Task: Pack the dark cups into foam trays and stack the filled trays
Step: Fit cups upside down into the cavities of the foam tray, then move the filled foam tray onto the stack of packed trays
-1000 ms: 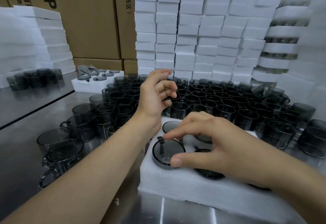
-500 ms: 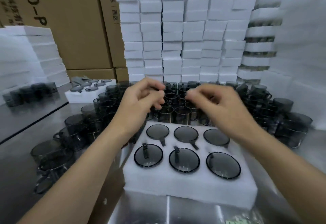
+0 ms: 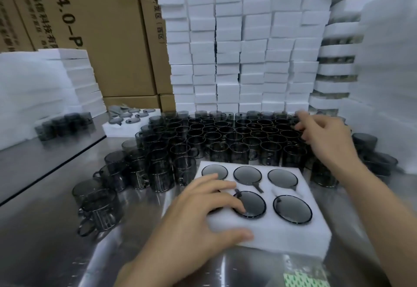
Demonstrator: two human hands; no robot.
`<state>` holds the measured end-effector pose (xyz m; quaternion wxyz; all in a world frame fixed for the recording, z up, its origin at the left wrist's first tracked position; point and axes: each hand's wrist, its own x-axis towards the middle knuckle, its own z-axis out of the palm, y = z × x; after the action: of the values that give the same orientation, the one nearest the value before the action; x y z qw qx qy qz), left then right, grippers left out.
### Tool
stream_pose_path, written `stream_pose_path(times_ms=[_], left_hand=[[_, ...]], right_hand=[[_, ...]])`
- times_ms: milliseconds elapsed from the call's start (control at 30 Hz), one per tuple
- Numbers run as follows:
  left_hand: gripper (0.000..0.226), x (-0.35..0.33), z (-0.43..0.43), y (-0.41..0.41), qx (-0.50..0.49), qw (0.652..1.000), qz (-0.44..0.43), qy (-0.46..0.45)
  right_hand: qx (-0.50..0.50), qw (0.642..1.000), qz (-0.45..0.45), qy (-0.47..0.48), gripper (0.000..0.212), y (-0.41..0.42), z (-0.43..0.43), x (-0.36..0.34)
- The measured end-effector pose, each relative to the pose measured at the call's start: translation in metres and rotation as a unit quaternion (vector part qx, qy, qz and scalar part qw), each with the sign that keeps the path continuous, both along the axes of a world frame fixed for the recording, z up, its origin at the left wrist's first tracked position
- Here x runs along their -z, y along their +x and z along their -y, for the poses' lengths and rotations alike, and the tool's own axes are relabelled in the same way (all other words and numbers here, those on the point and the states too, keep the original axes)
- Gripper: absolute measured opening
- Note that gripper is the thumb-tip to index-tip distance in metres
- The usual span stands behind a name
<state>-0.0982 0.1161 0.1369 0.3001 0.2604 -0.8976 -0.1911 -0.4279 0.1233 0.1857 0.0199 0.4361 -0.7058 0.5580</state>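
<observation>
Now we steady a filled tray among loose cups.

On the steel tabletop (image 3: pixel 45 230) the foam tray (image 3: pixel 282 230) sits before massed dark cups (image 3: pixel 237 135); our left hand (image 3: pixel 203 210) presses it, fingers spread, while our right hand (image 3: pixel 325 137) hovers loosely curled, grasping nothing.

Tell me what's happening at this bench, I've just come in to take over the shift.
A person is packing dark cups into foam trays. The tray in front of them looks full: five cups show bottom-up in its holes, and the left hand lies over the sixth spot, thumb on the tray's near edge. The right hand reaches over the loose cups crowded behind it, holding nothing that I can see. Stacks of foam stand at the back.
</observation>
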Motion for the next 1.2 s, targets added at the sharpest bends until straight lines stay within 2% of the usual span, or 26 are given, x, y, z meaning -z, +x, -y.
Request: stream_pose_path(times_ms=[67, 200, 267, 467, 633, 733, 867, 933, 1000, 1067, 1133, 1200], left_hand=[[0.041, 0.002, 0.006, -0.011, 0.001, 1.0, -0.017, -0.005], [0.038, 0.001, 0.022, -0.027, -0.005, 1.0, -0.003, -0.015], [0.038, -0.002, 0.031, -0.03, -0.005, 1.0, 0.006, -0.013], [0.042, 0.0, 0.046, -0.031, -0.005, 1.0, 0.009, -0.006], [0.043, -0.008, 0.05, -0.03, -0.01, 0.999, 0.05, -0.015], [0.054, -0.023, 0.049, -0.031, -0.013, 0.996, 0.077, -0.044], [0.042, -0.066, 0.069, -0.024, -0.021, 0.999, 0.015, 0.022], [0.049, -0.072, 0.074, -0.022, -0.008, 0.999, 0.006, 0.043], [0.071, -0.059, 0.064, -0.031, 0.029, 0.994, 0.097, 0.04], [0.091, -0.032, 0.046, -0.044, 0.031, 0.973, 0.223, -0.04], [0.093, -0.013, 0.036, -0.054, -0.016, 0.961, 0.243, -0.132], [0.091, -0.012, 0.037, -0.058, -0.024, 0.964, 0.228, -0.136]], right_hand=[[-0.01, 0.998, 0.06, -0.018, 0.056, -0.01, -0.002, -0.003], [-0.007, 0.996, 0.081, -0.025, 0.053, -0.015, -0.002, 0.0], [-0.01, 0.998, 0.055, -0.017, 0.054, -0.01, -0.001, 0.003], [0.032, 0.99, -0.126, 0.051, 0.062, 0.008, 0.002, 0.016], [0.019, 0.986, -0.152, 0.071, 0.058, 0.01, 0.007, 0.022], [0.013, 0.984, -0.159, 0.083, 0.055, 0.012, 0.008, 0.024], [0.001, 0.981, -0.159, 0.111, 0.051, 0.016, 0.009, 0.027], [-0.012, 0.981, -0.154, 0.117, 0.047, 0.018, 0.008, 0.027], [-0.016, 0.981, -0.153, 0.117, 0.044, 0.02, 0.007, 0.026], [-0.028, 0.982, -0.147, 0.113, 0.043, 0.022, 0.008, 0.024], [-0.028, 0.981, -0.154, 0.119, 0.042, 0.023, 0.006, 0.023], [-0.015, 0.976, -0.175, 0.13, 0.041, 0.022, 0.005, 0.021]])
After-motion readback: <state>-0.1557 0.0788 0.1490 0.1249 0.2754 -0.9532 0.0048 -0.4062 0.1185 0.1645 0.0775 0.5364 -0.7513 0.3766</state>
